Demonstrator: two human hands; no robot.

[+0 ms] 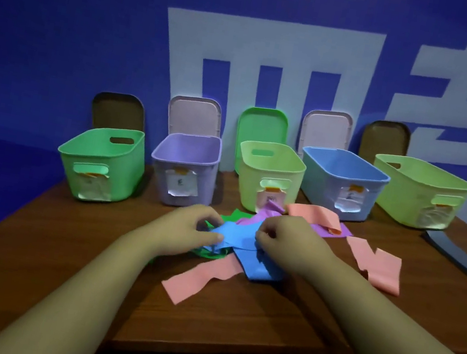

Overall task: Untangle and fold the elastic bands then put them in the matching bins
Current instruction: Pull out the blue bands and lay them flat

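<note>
A tangle of flat elastic bands lies mid-table: a blue band [248, 248], a pink band [202, 280], a purple band [328, 231] and a green band [233, 214] mostly hidden underneath. My left hand [195, 229] pinches the blue band's left edge. My right hand [287, 238] grips the same blue band at its right side, fingers curled. Behind stand five open bins in a row: green [102, 161], purple [184, 165], pale yellow [270, 173], blue [342, 182] and yellow-green [421, 192].
Each bin has a paper label on its front and a lid leaning on the blue wall behind it. A dark grey strip [465, 262] lies at the table's right edge. The wooden table [232, 325] ends close to my body.
</note>
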